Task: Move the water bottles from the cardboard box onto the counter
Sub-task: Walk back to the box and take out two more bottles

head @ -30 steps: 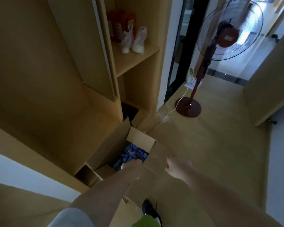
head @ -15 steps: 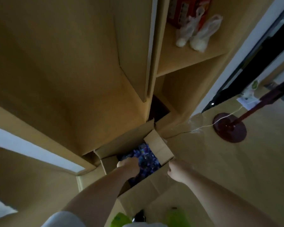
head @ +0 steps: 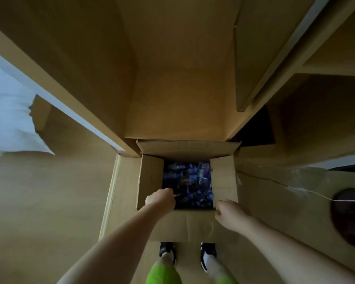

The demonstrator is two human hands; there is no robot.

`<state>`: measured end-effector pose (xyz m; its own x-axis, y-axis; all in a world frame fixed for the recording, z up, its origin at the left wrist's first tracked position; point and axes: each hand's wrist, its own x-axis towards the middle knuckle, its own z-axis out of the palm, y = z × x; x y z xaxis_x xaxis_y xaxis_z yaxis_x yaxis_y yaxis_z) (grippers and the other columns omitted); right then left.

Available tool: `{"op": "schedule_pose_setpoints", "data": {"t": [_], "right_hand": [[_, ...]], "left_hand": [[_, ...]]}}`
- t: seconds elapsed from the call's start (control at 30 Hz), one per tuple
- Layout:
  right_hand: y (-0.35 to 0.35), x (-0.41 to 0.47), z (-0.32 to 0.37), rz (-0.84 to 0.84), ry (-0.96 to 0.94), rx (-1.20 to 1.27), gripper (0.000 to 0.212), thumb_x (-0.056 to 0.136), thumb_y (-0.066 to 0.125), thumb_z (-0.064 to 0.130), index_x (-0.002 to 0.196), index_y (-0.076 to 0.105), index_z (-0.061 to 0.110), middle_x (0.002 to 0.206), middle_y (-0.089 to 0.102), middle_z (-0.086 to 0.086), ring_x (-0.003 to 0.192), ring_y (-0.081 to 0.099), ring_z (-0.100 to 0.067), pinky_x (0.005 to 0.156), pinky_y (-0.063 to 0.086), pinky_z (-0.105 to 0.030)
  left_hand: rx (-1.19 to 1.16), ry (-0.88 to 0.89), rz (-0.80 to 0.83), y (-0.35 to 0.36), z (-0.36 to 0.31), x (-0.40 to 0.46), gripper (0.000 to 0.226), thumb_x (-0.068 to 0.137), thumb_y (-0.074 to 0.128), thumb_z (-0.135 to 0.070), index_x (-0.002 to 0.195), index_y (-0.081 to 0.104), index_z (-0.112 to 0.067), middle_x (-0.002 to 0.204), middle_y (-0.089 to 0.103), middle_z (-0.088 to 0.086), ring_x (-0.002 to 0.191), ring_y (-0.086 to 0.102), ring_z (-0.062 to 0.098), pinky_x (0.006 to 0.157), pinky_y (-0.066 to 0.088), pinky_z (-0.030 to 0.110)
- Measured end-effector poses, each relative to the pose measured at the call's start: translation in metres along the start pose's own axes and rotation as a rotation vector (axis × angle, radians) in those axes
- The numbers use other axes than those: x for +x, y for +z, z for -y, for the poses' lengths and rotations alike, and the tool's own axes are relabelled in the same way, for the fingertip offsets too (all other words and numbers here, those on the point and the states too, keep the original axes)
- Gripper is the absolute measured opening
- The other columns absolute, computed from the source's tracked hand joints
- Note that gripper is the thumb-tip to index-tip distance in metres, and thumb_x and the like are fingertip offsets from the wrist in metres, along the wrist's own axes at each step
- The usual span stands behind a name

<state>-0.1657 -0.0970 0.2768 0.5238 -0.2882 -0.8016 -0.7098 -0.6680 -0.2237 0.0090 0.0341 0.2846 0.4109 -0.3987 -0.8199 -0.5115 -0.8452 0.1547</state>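
Cardboard box open on floor; water bottles inside, dark, blurred. Left hand curled at box's near-left corner, grasp indiscernible. Right hand loosely closed on near flap

Black shoes below; dark round fan base at right.

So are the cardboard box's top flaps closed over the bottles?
No, the cardboard box has its flaps folded outward, exposing blue-labelled bottles inside.

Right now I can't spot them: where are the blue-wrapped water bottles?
Head view, centre: blue-wrapped water bottles inside the open brown cardboard box, beyond the left hand.
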Motion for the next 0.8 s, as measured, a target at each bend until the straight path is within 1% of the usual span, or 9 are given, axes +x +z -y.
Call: {"op": "schedule_pose_setpoints", "data": {"t": [0.07, 0.17, 0.23, 0.33, 0.47, 0.57, 0.67, 0.73, 0.8], "right_hand": [[0.013, 0.033, -0.008, -0.002, -0.02, 0.018, 0.016, 0.098, 0.042, 0.029, 0.092, 0.053, 0.018, 0.094, 0.055, 0.001, 0.084, 0.056, -0.019, 0.08, 0.051, -0.036], [0.04, 0.09, -0.015, 0.029, -0.058, 0.015, 0.022, 0.098, 0.041, 0.031, 0.108, 0.056, 0.018, 0.105, 0.057, 0.002, 0.09, 0.057, -0.018, 0.08, 0.051, -0.036], [0.061, 0.131, -0.021, 0.046, -0.067, 0.017, 0.023, 0.099, 0.042, 0.031, 0.109, 0.055, 0.016, 0.107, 0.056, 0.0, 0.091, 0.057, -0.019, 0.078, 0.05, -0.035], [0.093, 0.193, -0.031, 0.044, -0.053, 0.023, 0.023, 0.098, 0.043, 0.032, 0.109, 0.054, 0.015, 0.106, 0.054, -0.003, 0.093, 0.056, -0.024, 0.075, 0.045, -0.034], [0.132, 0.266, -0.043, 0.038, -0.042, 0.05, 0.028, 0.098, 0.046, 0.032, 0.117, 0.054, 0.014, 0.116, 0.056, -0.005, 0.102, 0.057, -0.026, 0.082, 0.048, -0.037], [0.161, 0.315, -0.048, 0.035, -0.037, 0.102, 0.028, 0.096, 0.049, 0.027, 0.119, 0.053, 0.012, 0.12, 0.055, -0.008, 0.103, 0.056, -0.028, 0.078, 0.044, -0.034], [0.186, 0.363, -0.047, 0.039, 0.023, 0.224, 0.029, 0.093, 0.053, 0.023, 0.119, 0.052, 0.011, 0.12, 0.056, -0.011, 0.106, 0.056, -0.03, 0.076, 0.04, -0.033], [0.2, 0.393, -0.04, 0.051, 0.086, 0.343, 0.037, 0.092, 0.054, 0.023, 0.125, 0.049, 0.009, 0.127, 0.054, -0.015, 0.113, 0.055, -0.034, 0.084, 0.047, -0.037], [0.212, 0.418, -0.035, 0.051, 0.146, 0.441, 0.053, 0.094, 0.053, 0.023, 0.141, 0.036, 0.006, 0.139, 0.045, -0.021, 0.124, 0.048, -0.038, 0.098, 0.045, -0.039]], "left_hand": [[-0.06, -0.027, 0.001, 0.024, 0.0, 0.029, 0.029, 0.096, 0.036, -0.018, 0.114, 0.058, -0.018, 0.105, 0.065, 0.005, 0.09, 0.062, 0.026, 0.07, 0.044, 0.032], [-0.153, -0.044, -0.013, 0.069, -0.001, 0.078, 0.031, 0.096, 0.034, -0.021, 0.121, 0.054, -0.023, 0.107, 0.065, 0.004, 0.087, 0.06, 0.024, 0.07, 0.044, 0.032], [-0.217, -0.047, -0.014, 0.098, -0.003, 0.113, 0.032, 0.096, 0.035, -0.021, 0.123, 0.053, -0.025, 0.108, 0.064, 0.004, 0.084, 0.058, 0.023, 0.069, 0.045, 0.031], [-0.274, -0.065, -0.017, 0.135, -0.001, 0.165, 0.032, 0.096, 0.036, -0.023, 0.122, 0.054, -0.028, 0.11, 0.064, 0.004, 0.088, 0.061, 0.024, 0.069, 0.046, 0.03], [-0.272, -0.074, 0.019, 0.172, 0.009, 0.224, 0.034, 0.096, 0.036, -0.024, 0.124, 0.054, -0.028, 0.115, 0.063, 0.005, 0.094, 0.061, 0.026, 0.072, 0.048, 0.031], [-0.259, -0.079, 0.046, 0.193, 0.02, 0.262, 0.033, 0.097, 0.037, -0.024, 0.124, 0.054, -0.026, 0.11, 0.063, 0.005, 0.088, 0.062, 0.026, 0.065, 0.045, 0.029], [-0.246, -0.075, 0.058, 0.209, 0.03, 0.296, 0.032, 0.098, 0.036, -0.024, 0.123, 0.055, -0.024, 0.101, 0.063, 0.005, 0.083, 0.061, 0.025, 0.063, 0.046, 0.03], [-0.246, -0.062, 0.067, 0.216, 0.038, 0.314, 0.03, 0.099, 0.037, -0.024, 0.121, 0.057, -0.022, 0.09, 0.061, 0.002, 0.075, 0.06, 0.022, 0.057, 0.043, 0.028], [-0.25, -0.039, 0.076, 0.222, 0.046, 0.328, 0.026, 0.1, 0.039, -0.024, 0.117, 0.058, -0.023, 0.081, 0.059, -0.002, 0.068, 0.06, 0.02, 0.053, 0.041, 0.027]]}}
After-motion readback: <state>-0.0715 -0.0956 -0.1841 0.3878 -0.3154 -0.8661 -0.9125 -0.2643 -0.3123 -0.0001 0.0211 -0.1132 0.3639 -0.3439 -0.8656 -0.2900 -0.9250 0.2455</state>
